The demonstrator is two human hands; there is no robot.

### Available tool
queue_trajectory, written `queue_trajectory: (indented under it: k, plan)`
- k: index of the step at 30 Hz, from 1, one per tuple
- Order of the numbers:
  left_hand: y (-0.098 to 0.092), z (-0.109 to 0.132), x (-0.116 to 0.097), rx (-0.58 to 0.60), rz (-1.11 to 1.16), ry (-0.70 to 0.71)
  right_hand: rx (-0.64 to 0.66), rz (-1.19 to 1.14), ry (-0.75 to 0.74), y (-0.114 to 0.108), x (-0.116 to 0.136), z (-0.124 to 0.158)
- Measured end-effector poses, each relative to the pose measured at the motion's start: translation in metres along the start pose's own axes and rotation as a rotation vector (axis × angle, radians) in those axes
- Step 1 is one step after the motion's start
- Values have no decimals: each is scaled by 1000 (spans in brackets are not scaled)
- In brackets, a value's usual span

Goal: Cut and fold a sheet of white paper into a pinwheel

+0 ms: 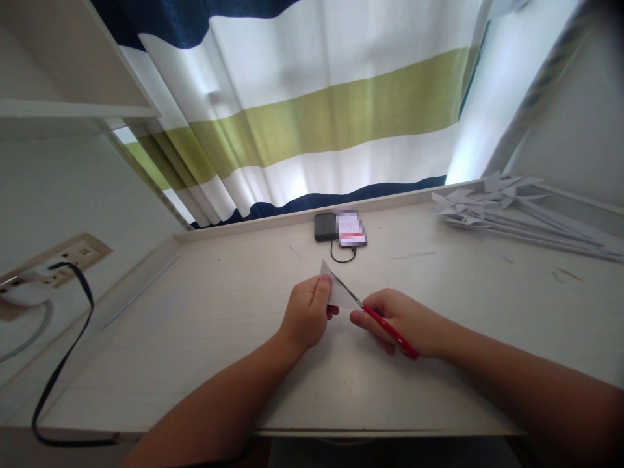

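Pinched between the thumb and fingers of my left hand [307, 311] is a small folded piece of white paper [341, 294], its pointed tip facing away from me. My right hand [402, 318] grips red-handled scissors [390, 329], whose metal blades reach toward my left thumb and lie along the paper's slanted edge. Whether the blades are parted cannot be made out. Both hands are above the white desk [234, 299], near its middle.
Behind my hands lie a black power bank [325, 227] and a phone [350, 229] with a short cable. White paper pinwheels [480, 208] on long sticks are piled at the back right. Paper scraps [414, 255] dot the desk. A dark cord [65, 364] hangs from the outlet at left.
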State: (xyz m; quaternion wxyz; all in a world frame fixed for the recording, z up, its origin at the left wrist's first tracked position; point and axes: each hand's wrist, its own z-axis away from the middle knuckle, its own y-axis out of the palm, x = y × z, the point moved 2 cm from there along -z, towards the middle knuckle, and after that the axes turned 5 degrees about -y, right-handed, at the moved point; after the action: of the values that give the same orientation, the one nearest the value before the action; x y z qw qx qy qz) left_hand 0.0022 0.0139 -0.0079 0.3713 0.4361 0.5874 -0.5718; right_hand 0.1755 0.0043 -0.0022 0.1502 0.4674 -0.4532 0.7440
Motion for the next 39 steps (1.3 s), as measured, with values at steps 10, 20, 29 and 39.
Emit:
queue_trajectory:
  k: [10, 20, 29, 39]
  plan:
    - [-3, 1, -2, -27, -228, 81, 84, -197, 39, 5, -5, 2]
    - [-2, 1, -4, -33, -259, 85, 70, -226, -15, 10, -5, -1]
    - [1, 2, -2, -20, -114, -2, 56, -327, 3, 20, -2, 0]
    - [1, 2, -1, -24, -102, -7, 32, -329, 20, 25, 3, 0]
